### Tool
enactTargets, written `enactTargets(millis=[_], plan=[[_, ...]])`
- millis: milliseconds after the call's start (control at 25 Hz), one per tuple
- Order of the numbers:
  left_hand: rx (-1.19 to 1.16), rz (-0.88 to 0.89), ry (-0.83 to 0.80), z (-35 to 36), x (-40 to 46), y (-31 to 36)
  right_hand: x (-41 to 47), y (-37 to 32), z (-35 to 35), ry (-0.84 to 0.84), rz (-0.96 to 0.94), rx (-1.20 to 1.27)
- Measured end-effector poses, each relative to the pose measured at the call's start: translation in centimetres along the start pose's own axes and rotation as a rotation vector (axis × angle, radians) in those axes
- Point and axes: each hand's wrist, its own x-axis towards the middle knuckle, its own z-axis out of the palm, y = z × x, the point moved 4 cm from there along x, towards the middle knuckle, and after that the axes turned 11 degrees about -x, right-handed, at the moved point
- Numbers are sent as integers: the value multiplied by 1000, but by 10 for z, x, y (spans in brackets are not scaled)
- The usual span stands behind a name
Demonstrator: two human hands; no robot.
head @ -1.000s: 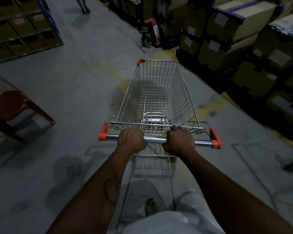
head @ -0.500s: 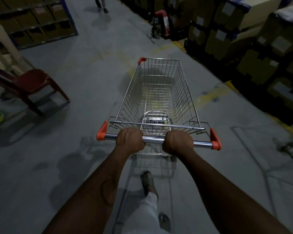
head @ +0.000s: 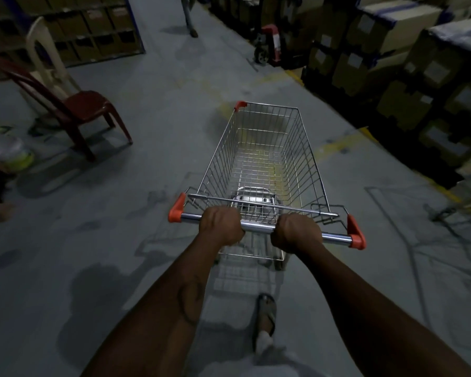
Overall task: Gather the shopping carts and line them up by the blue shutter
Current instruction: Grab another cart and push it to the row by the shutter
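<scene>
Head view: a dim warehouse aisle is seen, with stacked cartons [head: 408, 58] lining the right side and a red chair [head: 79, 110] well apart on the left. The shopping cart [head: 267, 159] is placed centrally, its basket empty, its long axis running straight away from the body up the aisle. The handle bar [head: 259, 227] lies crosswise at the near end and is gripped by both hands: the left hand [head: 220, 227] and the right hand [head: 297, 233] are each wrapped tightly around it, set equally near. No blue shutter can be seen; a forward push is judged to come.
</scene>
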Motion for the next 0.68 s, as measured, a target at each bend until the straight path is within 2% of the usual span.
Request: enactTargets(millis=[120, 360, 680], plan=[[-6, 6, 13, 16, -79, -5, -71, -27, 18, 21, -12, -29], [-4, -20, -6, 49, -240, 5, -219, -69, 46, 17, -164, -54], [-35, -234, 89, 109, -413, 60, -370, -64, 88, 103, -301, -43]])
